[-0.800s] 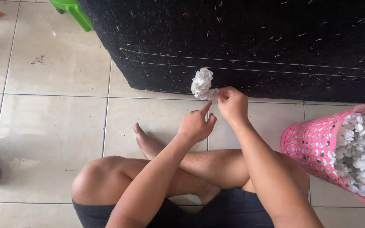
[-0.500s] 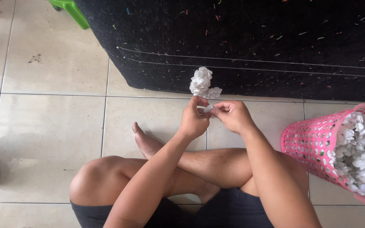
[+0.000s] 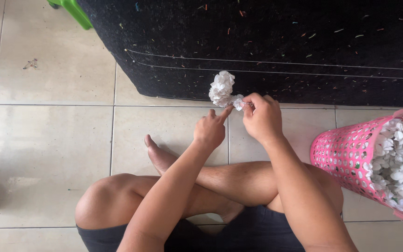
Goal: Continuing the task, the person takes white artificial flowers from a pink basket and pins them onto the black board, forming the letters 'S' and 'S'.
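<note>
The cluster of white flowers [image 3: 222, 87] sits at the near edge of the black mat [image 3: 267, 42], up and to the left of both hands, its long axis running from the bloom head down and right to a small white flower [image 3: 238, 101] at its lower end. The right hand [image 3: 262, 117] is nearer: its fingertips are pinched shut on that small flower. The left hand [image 3: 210, 130] lies just below, loosely curled, holding nothing, index finger stretched up to touch the cluster's lower end. The pink basket [image 3: 350, 154] of white blossoms stands on the tiled floor [image 3: 47, 140], well apart to the right.
</note>
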